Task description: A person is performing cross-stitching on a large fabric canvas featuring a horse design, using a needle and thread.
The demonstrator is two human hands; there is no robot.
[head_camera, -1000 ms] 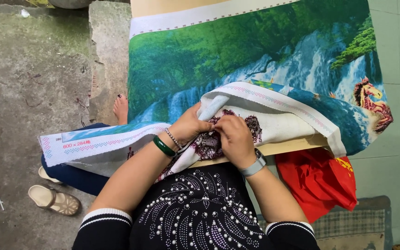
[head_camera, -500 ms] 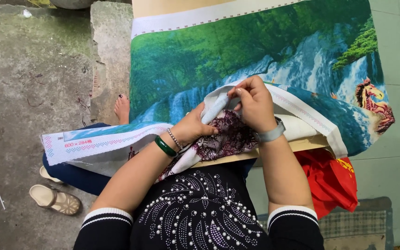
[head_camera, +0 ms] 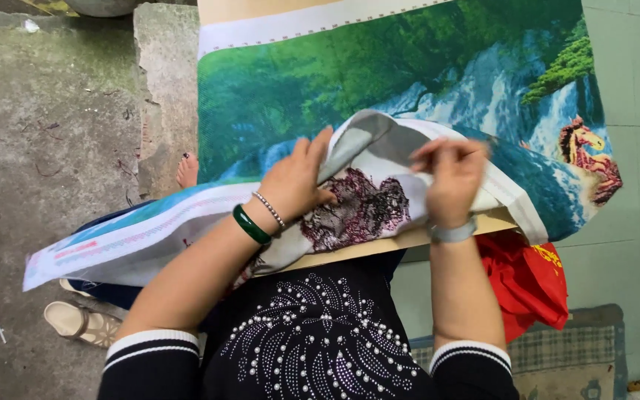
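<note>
Pinching folded embroidery canvas (head_camera: pixel 379 207), its length running left to right: right hand (head_camera: pixel 450 181); left hand (head_camera: pixel 294 181) splayed flat.

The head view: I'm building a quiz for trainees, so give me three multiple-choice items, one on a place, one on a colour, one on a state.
1. Where does the left hand rest?
A. on the folded cloth
B. on the sandal
C. on the red bag

2. What colour is the bangle on the left wrist?
A. red
B. green
C. white

3. How is the right hand?
A. flat and open
B. out of view
C. fingers pinched together above the cloth

Answers: 1 A, its palm lies on the cloth's turned-back part; 2 B, the bangle is dark green; 3 C, the fingertips meet in a pinch.
</note>
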